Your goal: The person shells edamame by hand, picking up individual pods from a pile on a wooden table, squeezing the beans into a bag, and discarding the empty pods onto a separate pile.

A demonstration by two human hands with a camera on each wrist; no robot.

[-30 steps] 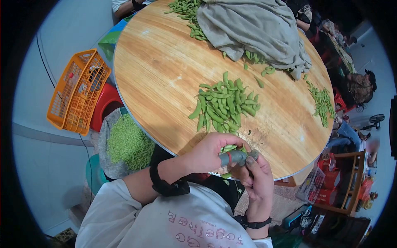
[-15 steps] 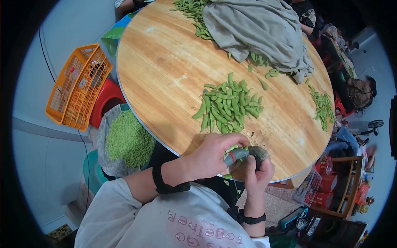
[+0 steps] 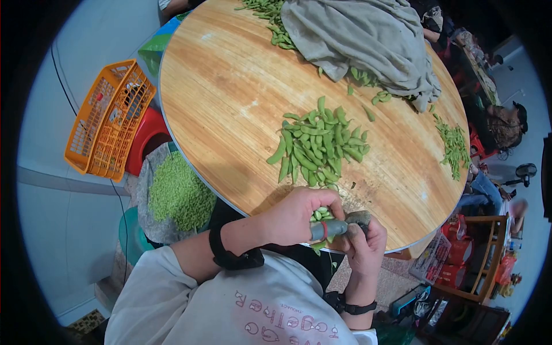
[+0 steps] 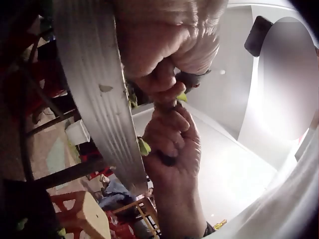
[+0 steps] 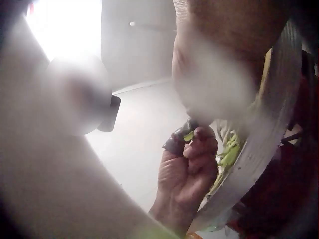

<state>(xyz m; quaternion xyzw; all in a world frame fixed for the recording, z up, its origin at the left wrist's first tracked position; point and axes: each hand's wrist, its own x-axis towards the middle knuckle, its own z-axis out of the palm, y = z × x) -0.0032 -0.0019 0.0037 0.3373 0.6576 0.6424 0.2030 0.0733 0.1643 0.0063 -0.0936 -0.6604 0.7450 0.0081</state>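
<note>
In the head view my left hand (image 3: 293, 215) curls around several shelled green beans (image 3: 322, 214) at the table's near edge. A grey sheath (image 3: 329, 230) with a red band covers its thumb. Between that thumb and the fingers, the right wrist view shows a bit of green soybean pod (image 5: 189, 136). My right hand (image 3: 368, 247) meets it, its fingers curled and thumb pressed to the tip of the left thumb; a grey cover (image 3: 360, 217) is on one finger. Fingertips of both hands pinch at the pod, which they mostly hide. Beyond them lies a heap of whole soybean pods (image 3: 322, 141).
A grey cloth (image 3: 356, 40) covers more pods at the back of the round wooden table (image 3: 213, 98). Smaller pods (image 3: 452, 146) lie at the right edge. Below left stands a lined container of shelled beans (image 3: 179, 192), near an orange crate (image 3: 109, 121) on a red stool (image 3: 146, 138).
Both hands stay together at the table edge while the thumbs shift against each other. The left fingers have lifted slightly, so more shelled beans show. The right hand has turned a little.
</note>
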